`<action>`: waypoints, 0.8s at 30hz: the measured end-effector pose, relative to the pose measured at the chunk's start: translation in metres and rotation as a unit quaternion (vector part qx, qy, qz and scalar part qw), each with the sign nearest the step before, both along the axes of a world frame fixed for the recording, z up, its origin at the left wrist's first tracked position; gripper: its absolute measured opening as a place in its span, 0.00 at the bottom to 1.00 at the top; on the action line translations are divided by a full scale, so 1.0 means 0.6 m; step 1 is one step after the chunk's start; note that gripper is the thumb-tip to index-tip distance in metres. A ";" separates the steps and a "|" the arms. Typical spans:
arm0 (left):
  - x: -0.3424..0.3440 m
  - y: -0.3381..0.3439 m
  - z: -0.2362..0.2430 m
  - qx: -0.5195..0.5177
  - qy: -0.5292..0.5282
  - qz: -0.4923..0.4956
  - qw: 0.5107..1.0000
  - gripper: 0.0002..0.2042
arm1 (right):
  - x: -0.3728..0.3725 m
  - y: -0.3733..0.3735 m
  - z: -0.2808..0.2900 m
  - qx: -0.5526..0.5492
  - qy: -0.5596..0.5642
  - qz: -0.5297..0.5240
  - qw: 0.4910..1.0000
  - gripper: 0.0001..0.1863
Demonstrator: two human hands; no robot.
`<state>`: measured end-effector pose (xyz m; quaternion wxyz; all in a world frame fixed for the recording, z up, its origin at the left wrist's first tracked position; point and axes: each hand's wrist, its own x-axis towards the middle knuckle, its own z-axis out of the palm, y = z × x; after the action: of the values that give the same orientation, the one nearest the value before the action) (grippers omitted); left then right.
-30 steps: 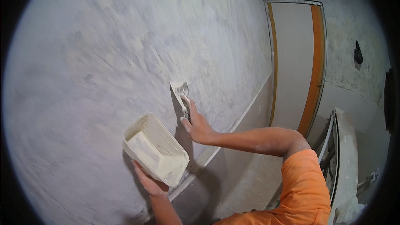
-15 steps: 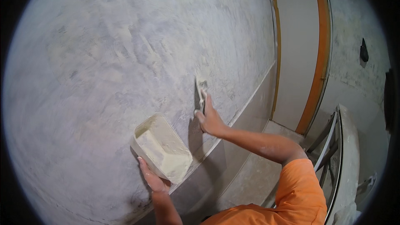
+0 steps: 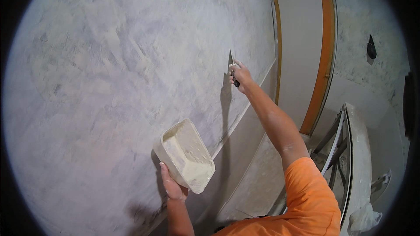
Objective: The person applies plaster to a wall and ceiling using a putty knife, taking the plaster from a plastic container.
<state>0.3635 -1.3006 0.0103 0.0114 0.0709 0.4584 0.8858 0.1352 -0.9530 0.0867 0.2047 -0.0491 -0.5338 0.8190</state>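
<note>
Your orange sleeve [image 3: 309, 188] is nearest, at the lower edge. Your left hand [image 3: 173, 188] supports 1 tub [image 3: 168, 157]: thumb against its outer side, other fingers hidden beneath. The tub tilts, its mouth facing you, with pale paste [image 3: 196, 172] coating the inside.

Farther out, your right hand [image 3: 242, 78] is clamped on the dark handle of 1 knife [image 3: 230, 58]. The knife is up and right of the tub, at the wall [image 3: 109, 96]; blade contact cannot be confirmed.

Change noted over the last 1 s: the knife shifts right along the wall, away from the tub, and your right arm extends. The blade now shows nearly edge-on. In my judgement, the working area moves toward the door end, leaving the paste well apart from the blade.

Beyond stand a curved board [image 3: 359, 148], then a door [image 3: 300, 48]; 1 black object [image 3: 371, 49] is on the far wall.

Markings: no brand, label or writing is legible.
</note>
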 end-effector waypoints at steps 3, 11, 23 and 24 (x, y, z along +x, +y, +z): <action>-0.003 -0.016 -0.011 0.023 -0.026 0.009 0.999 0.36 | 0.049 -0.090 0.001 0.097 0.031 0.024 0.994 0.37; 0.001 -0.013 -0.028 0.057 -0.076 0.008 0.995 0.35 | 0.321 -0.136 -0.031 0.196 -0.031 0.308 0.930 0.36; -0.018 -0.006 -0.068 0.159 -0.093 -0.069 0.980 0.31 | 0.420 -0.155 -0.097 0.002 -0.110 0.454 0.884 0.35; -0.018 -0.006 -0.061 0.150 -0.098 -0.070 0.981 0.31 | 0.432 -0.159 -0.088 0.066 -0.117 0.439 0.888 0.33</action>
<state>0.3526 -1.3041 -0.0266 0.1074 0.0171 0.3109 0.9442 0.3944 -1.0487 0.0340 -0.2372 0.1086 -0.5735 0.7766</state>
